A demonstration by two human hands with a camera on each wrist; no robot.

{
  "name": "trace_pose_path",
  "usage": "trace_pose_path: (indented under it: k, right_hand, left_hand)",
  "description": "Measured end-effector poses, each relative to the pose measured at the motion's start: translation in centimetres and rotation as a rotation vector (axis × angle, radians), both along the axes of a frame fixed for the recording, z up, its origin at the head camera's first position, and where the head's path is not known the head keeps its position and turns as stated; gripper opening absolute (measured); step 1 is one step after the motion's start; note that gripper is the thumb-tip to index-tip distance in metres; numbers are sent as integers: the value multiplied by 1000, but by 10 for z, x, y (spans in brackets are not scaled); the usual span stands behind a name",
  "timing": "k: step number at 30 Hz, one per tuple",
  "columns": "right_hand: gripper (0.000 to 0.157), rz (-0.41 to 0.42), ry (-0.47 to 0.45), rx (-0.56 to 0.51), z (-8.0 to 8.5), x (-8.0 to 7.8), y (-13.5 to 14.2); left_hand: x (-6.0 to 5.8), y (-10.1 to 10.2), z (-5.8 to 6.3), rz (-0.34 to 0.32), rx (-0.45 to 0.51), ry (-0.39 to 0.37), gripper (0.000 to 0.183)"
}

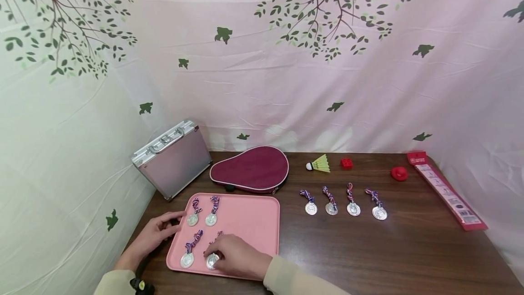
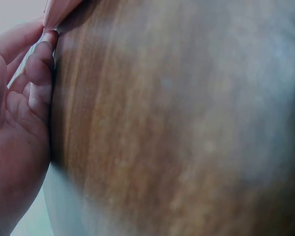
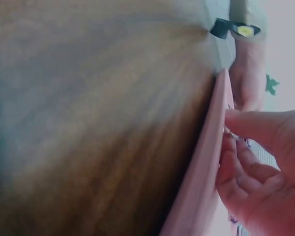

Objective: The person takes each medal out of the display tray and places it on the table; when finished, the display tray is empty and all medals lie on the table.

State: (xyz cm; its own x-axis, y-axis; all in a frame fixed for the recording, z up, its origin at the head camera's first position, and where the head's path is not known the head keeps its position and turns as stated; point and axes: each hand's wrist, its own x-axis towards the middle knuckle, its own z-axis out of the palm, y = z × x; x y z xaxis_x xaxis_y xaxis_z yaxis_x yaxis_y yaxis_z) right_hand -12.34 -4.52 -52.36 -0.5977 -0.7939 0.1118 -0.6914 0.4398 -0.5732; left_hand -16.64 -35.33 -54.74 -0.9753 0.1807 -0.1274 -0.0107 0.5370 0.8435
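My right hand (image 1: 235,254) pinches a silver medal (image 1: 212,261) with a striped ribbon at the front of the pink tray (image 1: 254,222). Its fingers partly cover that ribbon. In the right wrist view, the thumb and fingertips of the right hand (image 3: 258,167) meet just over the tray's rim (image 3: 201,182). At the tray's left edge my left hand (image 1: 153,236) touches the rim with its fingertips. The left wrist view shows the left hand (image 2: 19,108) close to the wood. Further medals on the tray are a front-left medal (image 1: 187,260) and two back ones (image 1: 192,219) (image 1: 211,219).
Several medals (image 1: 353,208) lie in a row on the brown table (image 1: 348,254). Behind stand a silver case (image 1: 176,163), a maroon paddle cover (image 1: 251,170), a yellow shuttlecock (image 1: 319,164), a red block (image 1: 346,163), a small red hat (image 1: 399,173) and a long red package (image 1: 448,192).
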Motion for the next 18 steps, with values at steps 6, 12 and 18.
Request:
trace_pose_path:
  k: [6,12,18]
  right_hand:
    - [29,26,-182,-110,2,-4,16]
    - [29,46,-235,-219,3,-7,49]
    - [28,19,-241,-364,5,-8,93]
  left_hand:
    - [3,0,2,-22,-3,10,43]
    - [2,0,2,-9,-4,-6,43]
    - [2,5,10,2,2,-23,40]
